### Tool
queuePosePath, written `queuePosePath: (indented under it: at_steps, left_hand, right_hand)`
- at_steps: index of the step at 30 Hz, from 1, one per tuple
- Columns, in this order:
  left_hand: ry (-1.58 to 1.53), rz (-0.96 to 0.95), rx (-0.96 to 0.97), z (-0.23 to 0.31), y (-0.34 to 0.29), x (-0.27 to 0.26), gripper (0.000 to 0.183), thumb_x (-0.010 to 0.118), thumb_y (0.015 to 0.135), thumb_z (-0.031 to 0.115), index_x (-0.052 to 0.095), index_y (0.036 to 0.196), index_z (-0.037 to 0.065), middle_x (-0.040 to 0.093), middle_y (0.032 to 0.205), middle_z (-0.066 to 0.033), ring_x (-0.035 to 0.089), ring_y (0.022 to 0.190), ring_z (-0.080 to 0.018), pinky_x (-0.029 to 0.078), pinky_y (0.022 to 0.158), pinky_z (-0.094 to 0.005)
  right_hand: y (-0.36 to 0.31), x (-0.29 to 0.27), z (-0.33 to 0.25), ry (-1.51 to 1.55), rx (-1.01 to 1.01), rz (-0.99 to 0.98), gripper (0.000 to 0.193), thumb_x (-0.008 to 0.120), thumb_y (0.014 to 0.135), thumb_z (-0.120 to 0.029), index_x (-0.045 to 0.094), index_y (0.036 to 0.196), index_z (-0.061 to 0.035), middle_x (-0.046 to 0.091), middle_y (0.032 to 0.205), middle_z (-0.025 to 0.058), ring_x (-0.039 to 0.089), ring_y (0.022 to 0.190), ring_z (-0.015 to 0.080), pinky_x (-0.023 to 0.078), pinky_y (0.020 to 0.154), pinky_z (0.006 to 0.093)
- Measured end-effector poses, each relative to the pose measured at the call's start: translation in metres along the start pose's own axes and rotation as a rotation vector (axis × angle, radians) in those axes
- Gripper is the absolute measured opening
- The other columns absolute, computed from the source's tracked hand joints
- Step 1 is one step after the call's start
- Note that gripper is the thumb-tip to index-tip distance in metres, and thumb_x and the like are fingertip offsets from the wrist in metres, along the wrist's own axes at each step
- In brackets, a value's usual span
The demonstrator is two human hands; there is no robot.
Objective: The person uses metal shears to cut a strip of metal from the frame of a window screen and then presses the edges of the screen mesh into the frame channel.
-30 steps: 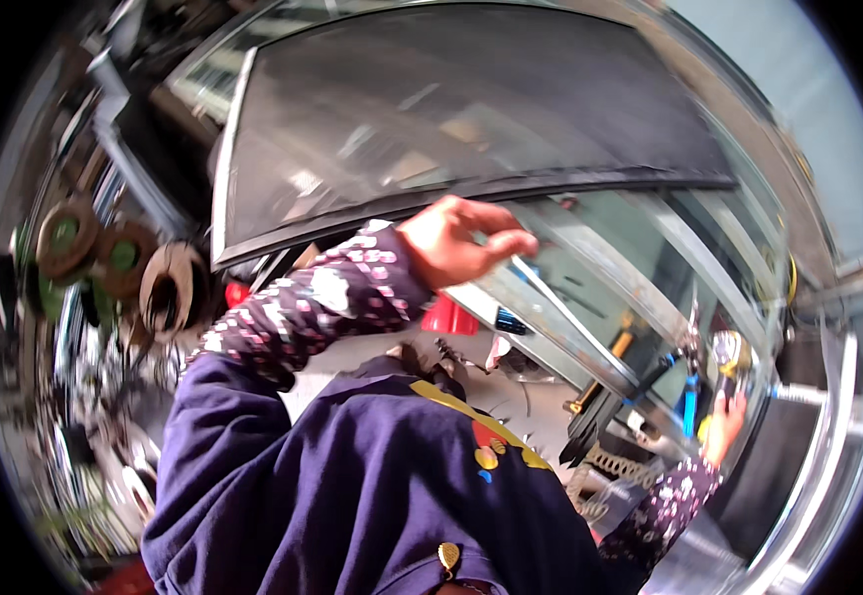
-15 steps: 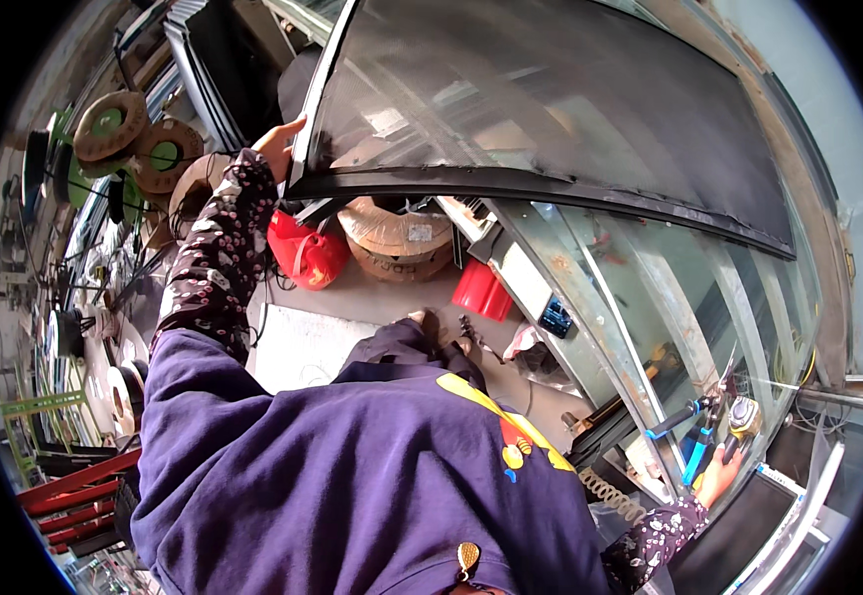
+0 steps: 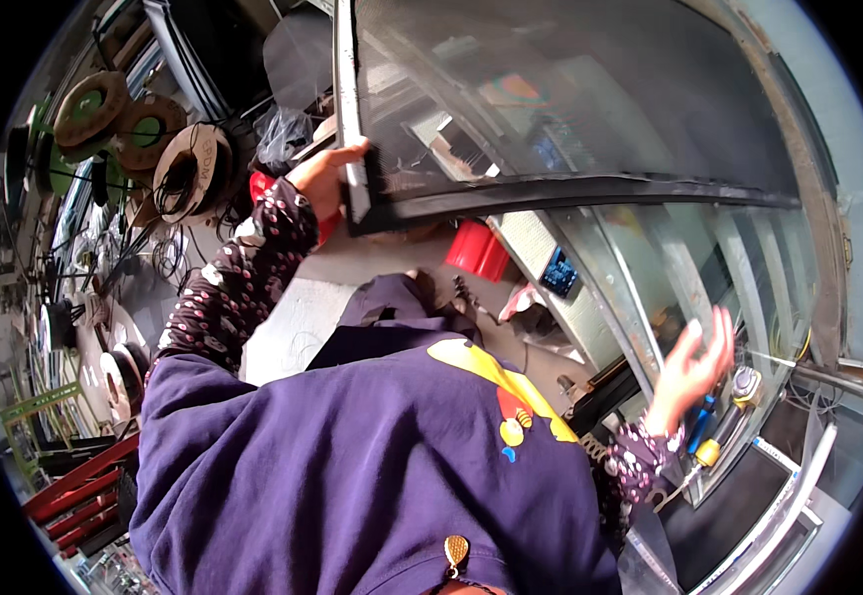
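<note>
My left hand (image 3: 324, 180) is closed on the near left corner of a framed mesh screen (image 3: 580, 119), thumb on the pale side rail. The screen is dark and see-through, with a black strip along its near edge. My right hand (image 3: 691, 369) is open with its fingers stretched out, holding nothing, above the right part of the bench with metal bars (image 3: 684, 273). Just beyond its wrist lie a yellow and silver tape measure (image 3: 745, 385), a blue-handled tool (image 3: 701, 424) and a tool with a yellow part (image 3: 708, 453).
A red container (image 3: 478, 250) stands on the floor under the screen. A blue-screened phone (image 3: 558, 272) rests on a pale surface. Cardboard spools (image 3: 193, 174) and tangled black cords crowd the left. Red racks (image 3: 79, 501) stand at lower left, a dark panel (image 3: 739, 506) at lower right.
My right hand has left the tools, moved up and left, and opened. My left hand has shifted right and slightly down with the screen's corner.
</note>
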State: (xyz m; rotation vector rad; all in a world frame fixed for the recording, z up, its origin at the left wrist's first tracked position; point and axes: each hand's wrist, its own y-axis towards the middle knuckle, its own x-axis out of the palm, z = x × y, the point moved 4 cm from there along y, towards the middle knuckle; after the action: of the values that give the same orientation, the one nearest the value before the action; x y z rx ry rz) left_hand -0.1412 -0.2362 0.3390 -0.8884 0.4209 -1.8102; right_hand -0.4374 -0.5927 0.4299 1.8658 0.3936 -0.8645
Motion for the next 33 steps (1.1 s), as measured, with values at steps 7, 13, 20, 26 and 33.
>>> queuePosePath:
  at_steps: [7,13,20,26,33]
  left_hand:
    - [-0.097,-0.283,-0.152,-0.057,0.003,0.045,0.028,0.064,0.077,0.021,0.057,0.097,0.003,0.062,0.089,-0.0076,0.060,0.079,-0.0179,0.047,0.072,-0.0304]
    - [-0.085,-0.239,-0.280,-0.065,-0.002,0.057,0.024,0.063,0.077,0.019,0.058,0.093,0.001,0.062,0.084,-0.0085,0.060,0.074,-0.0193,0.048,0.068,-0.0308]
    - [0.005,-0.431,-0.400,-0.075,-0.025,0.078,0.027,0.059,0.079,0.016,0.054,0.103,0.003,0.060,0.091,-0.0076,0.055,0.085,-0.0203,0.041,0.077,-0.0321]
    - [-0.029,-0.401,-0.464,-0.080,-0.027,0.080,0.025,0.055,0.083,0.016,0.054,0.104,0.001,0.059,0.092,-0.0082,0.056,0.084,-0.0201,0.043,0.076,-0.0322]
    - [-0.028,-0.457,-0.482,-0.093,-0.019,0.066,0.026,0.055,0.084,0.021,0.059,0.100,0.001,0.061,0.094,-0.0071,0.056,0.087,-0.0156,0.043,0.080,-0.0279]
  right_hand:
    - [-0.005,0.094,-0.165,0.351,-0.287,-0.638,0.078,0.070,0.064,-0.032,0.035,0.131,-0.0148,0.029,0.138,0.0054,0.020,0.130,0.0223,0.008,0.104,0.0479]
    - [-0.020,0.116,-0.168,0.190,-0.332,-0.675,0.070,0.070,0.062,-0.024,0.043,0.126,-0.0161,0.036,0.134,0.0039,0.028,0.126,0.0228,0.014,0.104,0.0455]
    - [-0.027,0.116,-0.166,0.143,-0.235,-0.605,0.062,0.060,0.058,-0.002,0.050,0.117,-0.0173,0.042,0.128,0.0024,0.035,0.121,0.0218,0.021,0.103,0.0412]
    - [-0.018,0.109,-0.169,0.117,-0.229,-0.582,0.062,0.054,0.057,0.005,0.051,0.116,-0.0156,0.044,0.125,0.0050,0.039,0.118,0.0226,0.028,0.101,0.0384]
    - [0.030,0.090,-0.120,0.083,-0.121,-0.482,0.045,0.054,0.073,-0.021,0.051,0.116,-0.0084,0.047,0.124,0.0068,0.038,0.120,0.0231,0.016,0.105,0.0443]
